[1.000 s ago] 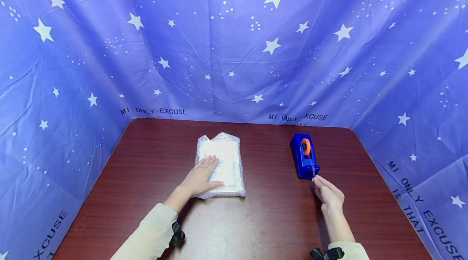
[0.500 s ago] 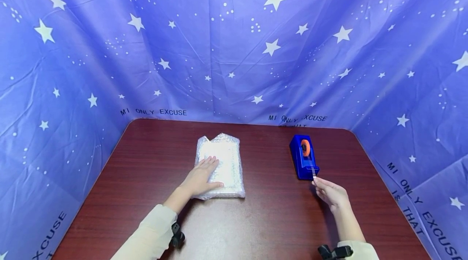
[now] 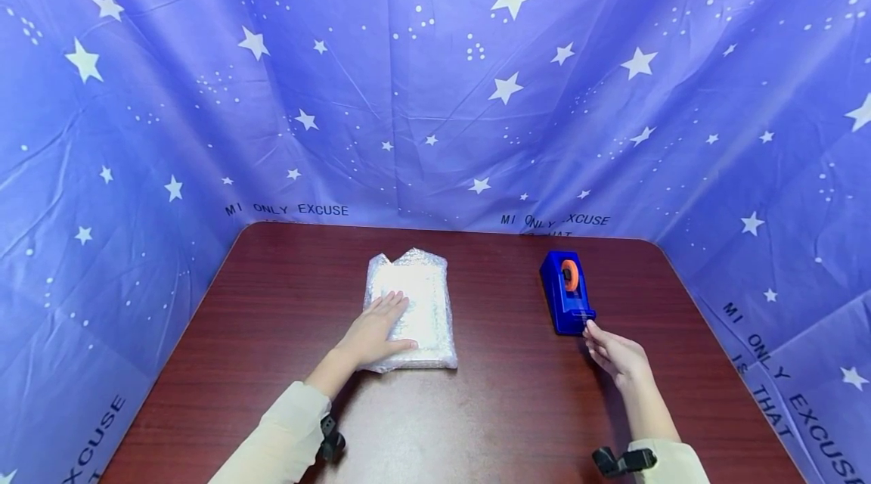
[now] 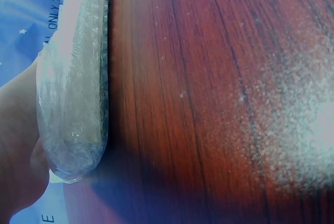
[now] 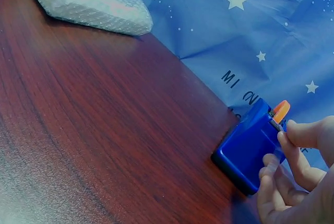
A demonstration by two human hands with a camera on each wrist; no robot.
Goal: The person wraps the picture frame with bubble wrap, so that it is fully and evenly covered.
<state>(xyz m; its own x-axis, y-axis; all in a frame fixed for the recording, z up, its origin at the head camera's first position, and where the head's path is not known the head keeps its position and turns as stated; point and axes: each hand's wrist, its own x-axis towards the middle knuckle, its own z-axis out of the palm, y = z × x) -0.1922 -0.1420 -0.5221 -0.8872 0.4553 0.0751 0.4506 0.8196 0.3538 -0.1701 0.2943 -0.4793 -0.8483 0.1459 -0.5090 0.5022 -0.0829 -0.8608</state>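
A flat package in bubble wrap [image 3: 429, 295] lies on the table left of the middle. My left hand [image 3: 370, 334] rests on it with spread fingers, its palm over the package's left side. On the right stands a blue tape dispenser [image 3: 556, 304] with an orange roll [image 3: 571, 276] inside. At the dispenser's near end, my right hand [image 3: 621, 357] pinches the end of the clear tape between thumb and forefinger. The right wrist view shows a bit of clear tape [image 5: 272, 165] by the curled fingers. The left wrist view shows the package's edge [image 4: 86, 78] side-on.
The dark red wooden table [image 3: 500, 393] has rounded far corners. A blue curtain with white stars [image 3: 408, 91] hangs behind it and along both sides. Each wrist wears a black camera strap. Bare tabletop lies between the package and the dispenser.
My right wrist has swung slightly to the right, while the fingertips have drawn the tape out a little and come back up against the dispenser's near end. The left hand and package stay put.
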